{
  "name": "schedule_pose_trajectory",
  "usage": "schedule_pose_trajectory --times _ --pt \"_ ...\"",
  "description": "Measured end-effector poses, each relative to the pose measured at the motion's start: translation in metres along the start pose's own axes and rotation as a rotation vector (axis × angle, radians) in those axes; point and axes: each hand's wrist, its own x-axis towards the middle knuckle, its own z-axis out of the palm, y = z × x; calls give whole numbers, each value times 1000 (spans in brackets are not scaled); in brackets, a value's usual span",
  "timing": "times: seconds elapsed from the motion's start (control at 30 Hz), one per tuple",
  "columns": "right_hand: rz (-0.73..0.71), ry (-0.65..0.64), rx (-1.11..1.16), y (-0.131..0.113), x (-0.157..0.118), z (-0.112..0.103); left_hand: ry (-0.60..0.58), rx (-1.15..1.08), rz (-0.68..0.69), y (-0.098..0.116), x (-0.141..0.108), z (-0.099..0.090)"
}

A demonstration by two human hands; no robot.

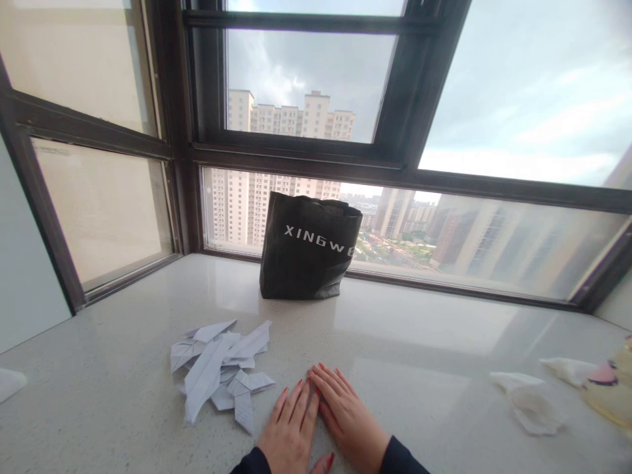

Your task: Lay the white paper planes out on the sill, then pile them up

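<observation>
My left hand (291, 428) lies flat on the pale speckled sill, palm down with its fingers stretched forward. Beside it my right hand (344, 418) rests the same way, and the fingertips of both meet at the front. Neither hand holds anything that shows. Just left of my left hand is a loose pile of folded white paper pieces (217, 368), the closest one a crossed strip near my fingers. Beyond the hands a black bag (311, 250) with white lettering stands upright near the window.
Dark window frames (296, 155) border the sill (419, 342) at the back. To the right lie crumpled white tissues (530, 401) and a yellowish plush-looking object (612, 382), cut off by the edge. A white item (10, 383) sits at the far left.
</observation>
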Motion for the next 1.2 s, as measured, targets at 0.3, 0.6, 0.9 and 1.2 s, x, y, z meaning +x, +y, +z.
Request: schedule_pose_trajectory --times 0.3,0.6,0.9,1.2 --pt "0 14 13 -1 0 -1 11 -25 17 0 -1 1" --pt "-20 40 22 3 -1 3 -18 -55 13 0 -1 0" --pt "-31 31 5 7 0 7 -195 -113 -36 6 0 5" --pt "-56 70 -20 16 1 16 -312 -287 -157 -20 56 -99"
